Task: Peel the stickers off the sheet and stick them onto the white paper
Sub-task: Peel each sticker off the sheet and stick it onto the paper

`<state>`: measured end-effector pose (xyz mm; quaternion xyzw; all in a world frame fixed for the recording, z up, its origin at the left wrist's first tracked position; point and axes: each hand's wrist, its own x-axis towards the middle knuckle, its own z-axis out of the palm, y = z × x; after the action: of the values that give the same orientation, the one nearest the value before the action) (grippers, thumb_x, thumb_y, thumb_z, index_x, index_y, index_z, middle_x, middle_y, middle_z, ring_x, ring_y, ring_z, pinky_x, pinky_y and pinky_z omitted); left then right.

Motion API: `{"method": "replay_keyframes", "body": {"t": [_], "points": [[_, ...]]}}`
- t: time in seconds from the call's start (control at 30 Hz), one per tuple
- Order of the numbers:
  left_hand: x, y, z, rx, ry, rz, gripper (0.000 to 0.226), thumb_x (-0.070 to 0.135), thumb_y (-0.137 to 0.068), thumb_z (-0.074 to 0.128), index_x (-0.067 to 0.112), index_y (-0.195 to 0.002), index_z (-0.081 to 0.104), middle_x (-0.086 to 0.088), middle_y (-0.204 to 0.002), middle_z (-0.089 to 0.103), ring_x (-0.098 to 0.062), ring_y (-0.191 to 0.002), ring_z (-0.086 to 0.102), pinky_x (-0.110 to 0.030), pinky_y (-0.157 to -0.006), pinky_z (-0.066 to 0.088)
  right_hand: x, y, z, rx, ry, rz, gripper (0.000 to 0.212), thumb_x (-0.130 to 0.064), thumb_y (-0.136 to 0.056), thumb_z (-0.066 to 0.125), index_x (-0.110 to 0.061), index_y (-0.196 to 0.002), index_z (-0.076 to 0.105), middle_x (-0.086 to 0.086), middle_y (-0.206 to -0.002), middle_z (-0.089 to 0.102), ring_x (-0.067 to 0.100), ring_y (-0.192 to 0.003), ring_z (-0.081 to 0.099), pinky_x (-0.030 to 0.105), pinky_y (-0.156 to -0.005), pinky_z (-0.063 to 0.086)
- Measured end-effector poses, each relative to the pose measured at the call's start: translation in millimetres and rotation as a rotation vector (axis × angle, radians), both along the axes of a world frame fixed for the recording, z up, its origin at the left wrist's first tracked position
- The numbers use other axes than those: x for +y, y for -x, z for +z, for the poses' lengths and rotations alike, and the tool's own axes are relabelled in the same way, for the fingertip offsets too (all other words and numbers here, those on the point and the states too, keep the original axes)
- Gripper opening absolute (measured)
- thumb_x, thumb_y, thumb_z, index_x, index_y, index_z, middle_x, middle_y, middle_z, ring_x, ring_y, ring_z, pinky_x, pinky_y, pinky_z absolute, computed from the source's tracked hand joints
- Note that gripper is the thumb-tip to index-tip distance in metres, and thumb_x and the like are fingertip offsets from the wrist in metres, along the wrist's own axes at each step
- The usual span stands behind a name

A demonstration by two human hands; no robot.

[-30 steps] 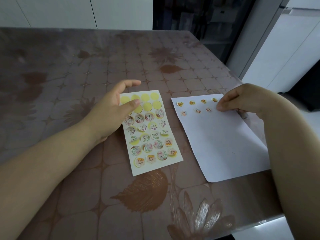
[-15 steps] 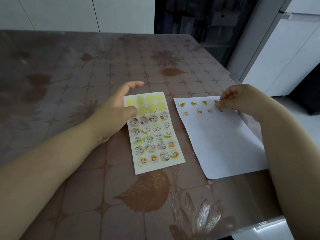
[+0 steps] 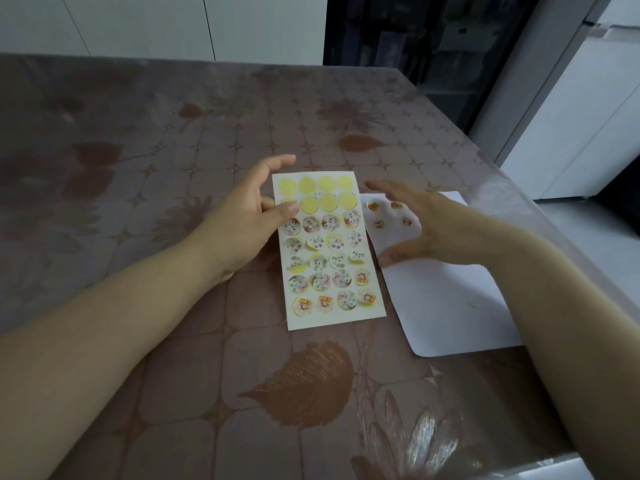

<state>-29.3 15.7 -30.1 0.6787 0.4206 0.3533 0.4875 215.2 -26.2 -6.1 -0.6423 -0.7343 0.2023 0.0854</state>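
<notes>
The sticker sheet point(image 3: 329, 258) lies in the middle of the table, its top two rows bare yellow circles and several round picture stickers below. My left hand point(image 3: 242, 223) rests on the sheet's upper left edge, thumb pressed on it and fingers behind. The white paper point(image 3: 446, 306) lies to the right, with small stickers point(image 3: 377, 214) stuck near its top. My right hand point(image 3: 426, 230) hovers over the paper's upper part with fingers spread, holding nothing, and hides some of the stuck stickers.
The brown patterned table point(image 3: 173, 358) ends close on the right and front, where the paper's right side lies near the edge. White cabinets point(image 3: 571, 133) and a dark opening stand beyond the table.
My right hand has left the top right of the paper, opened its fingers and moved left toward the sheet. My left hand still holds the sheet's corner.
</notes>
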Motion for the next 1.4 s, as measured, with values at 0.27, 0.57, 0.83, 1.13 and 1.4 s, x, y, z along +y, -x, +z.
{"method": "replay_keyframes", "body": {"t": [0.27,0.57,0.83,1.13,1.4], "points": [[-1,-3,-1,0.018,-0.042,0.001,0.052,0.022,-0.094,0.057,0.038,-0.139,0.037,0.004,-0.065,0.069,-0.004,-0.082,0.069,-0.020,-0.089,0.048,-3,60,-6,0.240,-0.603,0.036,0.015,-0.035,-0.081,0.067,-0.024,-0.091,0.072,-0.018,-0.087,0.051,0.006,-0.087,0.048,0.011,-0.080,0.033],[-2,-5,-1,-0.064,-0.009,-0.096,0.048,0.013,-0.099,0.046,0.036,-0.139,0.037,0.001,-0.068,0.070,-0.012,-0.079,0.069,-0.023,-0.077,0.053,1,82,-25,0.205,-0.735,0.151,0.011,-0.028,-0.076,0.069,-0.021,-0.083,0.074,-0.005,-0.085,0.061,0.019,-0.083,0.051,0.037,-0.078,0.042],[-3,-3,1,-0.073,0.004,-0.115,0.048,0.014,-0.098,0.046,0.036,-0.139,0.033,0.001,-0.072,0.074,-0.009,-0.080,0.072,-0.013,-0.073,0.050,-3,79,-22,0.323,-0.645,0.138,0.006,-0.023,-0.080,0.068,-0.022,-0.085,0.070,-0.027,-0.075,0.053,-0.010,-0.090,0.038,0.012,-0.087,0.025],[-1,-2,-1,0.016,-0.053,-0.026,0.052,0.015,-0.100,0.044,0.044,-0.141,0.030,-0.005,-0.099,0.073,-0.010,-0.102,0.067,-0.034,-0.104,0.043,-5,24,18,0.518,-0.237,-0.184,0.012,-0.023,-0.072,0.077,-0.028,-0.069,0.067,-0.008,-0.070,0.069,-0.004,-0.062,0.057,0.007,-0.061,0.041],[4,1,-7,0.094,-0.101,-0.014,0.053,0.015,-0.100,0.043,0.050,-0.138,0.030,-0.032,-0.100,0.063,-0.031,-0.102,0.064,-0.042,-0.107,0.041,0,1,5,0.408,0.151,-0.337,0.027,-0.024,-0.068,0.081,-0.029,-0.087,0.063,0.002,-0.089,0.071,0.024,-0.088,0.066,0.038,-0.092,0.048]]}}
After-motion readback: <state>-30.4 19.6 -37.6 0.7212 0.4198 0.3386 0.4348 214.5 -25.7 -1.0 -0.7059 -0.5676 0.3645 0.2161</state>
